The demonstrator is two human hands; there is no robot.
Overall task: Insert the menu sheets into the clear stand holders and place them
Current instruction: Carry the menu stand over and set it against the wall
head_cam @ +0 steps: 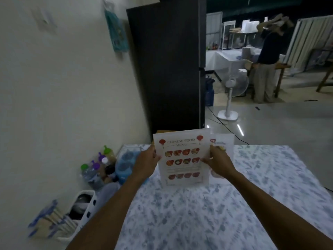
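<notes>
A clear stand holder (pixel 182 157) with a "Chinese Food Menu" sheet inside it stands upright on the patterned tablecloth (pixel 207 213), near the table's far edge. My left hand (pixel 146 162) grips its left edge, and my right hand (pixel 217 162) grips its right edge. Behind it to the right stands a second clear holder with a menu sheet (pixel 225 141), mostly hidden by the first holder and my right hand. A brown flat object (pixel 163 132) peeks out behind the front holder.
Left of the table, several bottles (pixel 97 166) and a blue container (pixel 126 163) stand by the wall, with a white caddy (pixel 84 204) nearer me. A dark fridge (pixel 167 69) rises behind the table. A white fan (pixel 232 94) and a person (pixel 266 56) are far right.
</notes>
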